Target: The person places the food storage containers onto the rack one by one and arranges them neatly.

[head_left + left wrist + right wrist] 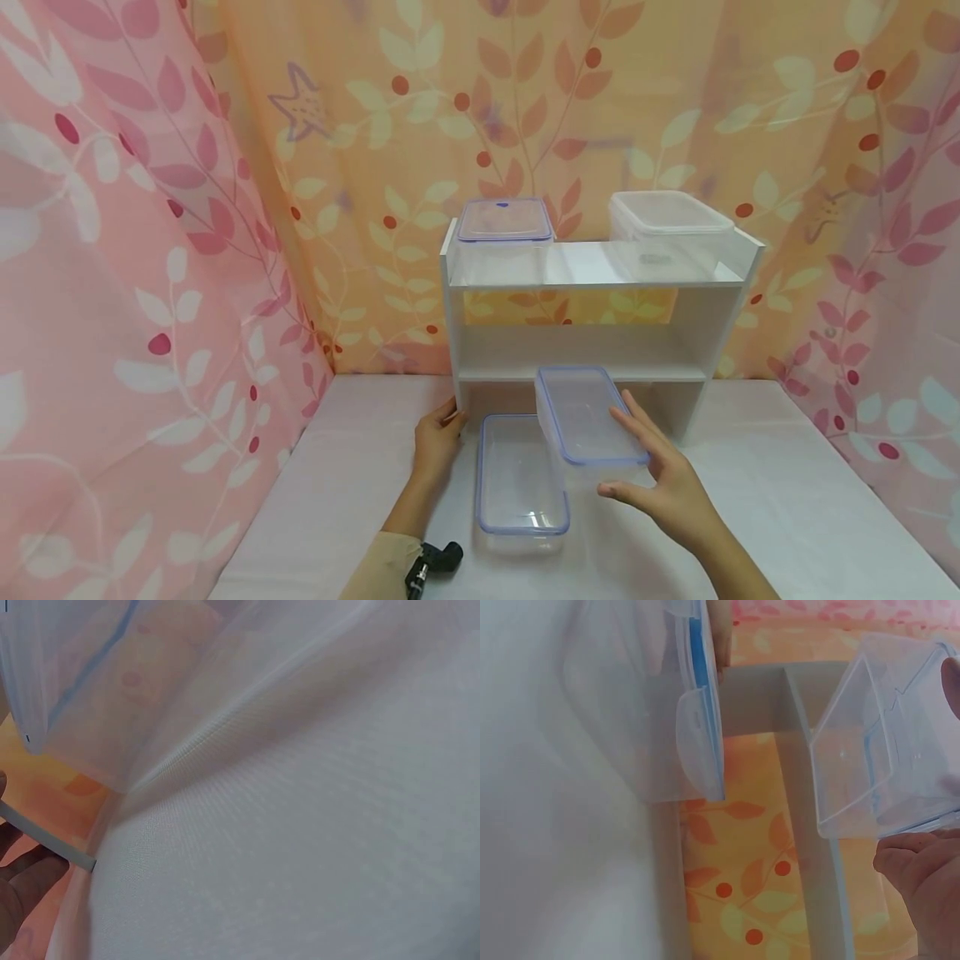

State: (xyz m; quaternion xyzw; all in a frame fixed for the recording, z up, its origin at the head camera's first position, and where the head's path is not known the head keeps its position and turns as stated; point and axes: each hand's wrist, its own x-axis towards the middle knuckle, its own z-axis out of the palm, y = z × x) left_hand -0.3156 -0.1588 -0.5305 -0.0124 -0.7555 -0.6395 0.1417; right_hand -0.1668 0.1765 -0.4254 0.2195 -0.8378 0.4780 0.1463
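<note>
My left hand grips the front edge of the left side panel of a white shelf unit, low down; its fingers show round the thin edge. In front of the shelf, my right hand holds a clear lidded container with a blue-edged lid, fingers along its right side and thumb by the near end. The container is raised and tilted, its base showing in the right wrist view near the middle board. Below and left of it, a similar clear container stands on the table.
A blue-rimmed clear box stands on the top board at left, and a white-lidded clear box at right. A white cloth covers the table. Leaf-patterned curtains hang behind and at both sides. A black device sits on the left wrist.
</note>
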